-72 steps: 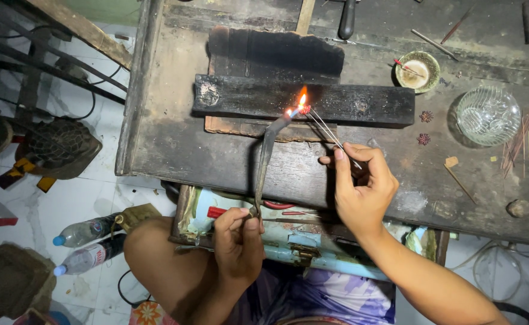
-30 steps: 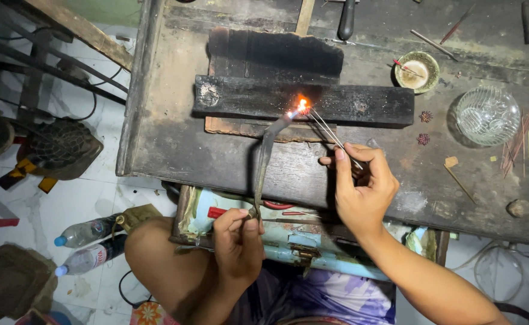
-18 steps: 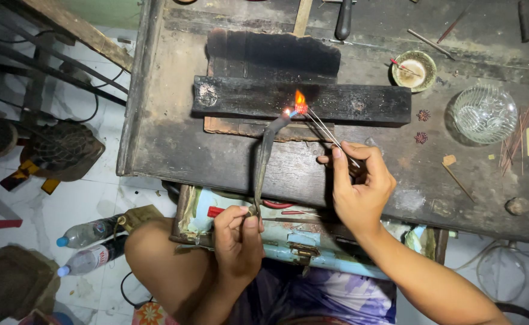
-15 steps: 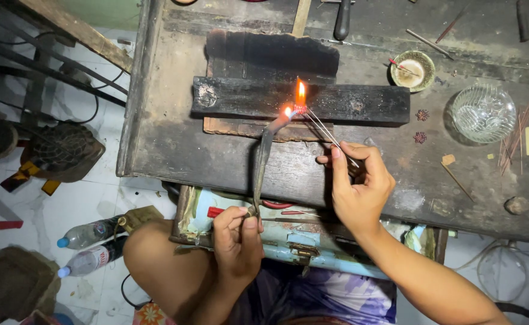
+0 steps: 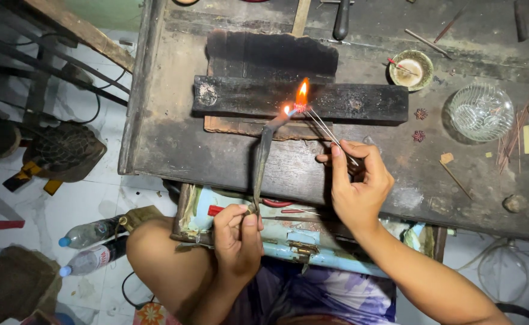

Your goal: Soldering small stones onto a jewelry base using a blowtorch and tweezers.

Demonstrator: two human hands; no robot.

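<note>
My left hand (image 5: pixel 238 236) grips the lower end of a thin curved metal torch pipe (image 5: pixel 261 157) whose tip points at a small glowing piece (image 5: pixel 300 108) on a charred black block (image 5: pixel 360 102). An orange flame (image 5: pixel 302 93) rises there. My right hand (image 5: pixel 356 180) holds long slim tweezers (image 5: pixel 327 132), their tips at the glowing piece. Both hands are over the front edge of a dark, worn wooden workbench (image 5: pixel 204 150).
A cut-glass bowl (image 5: pixel 480 111) and a small round dish (image 5: pixel 410 69) sit at the right of the bench, with thin sticks (image 5: pixel 508 141) and small bits beside them. An open drawer (image 5: pixel 288 232) with red-handled tools is under the bench. Plastic bottles (image 5: pixel 87 247) lie on the floor at left.
The flame has flickered and now stands taller over the piece. Both hands have kept their places and their grips.
</note>
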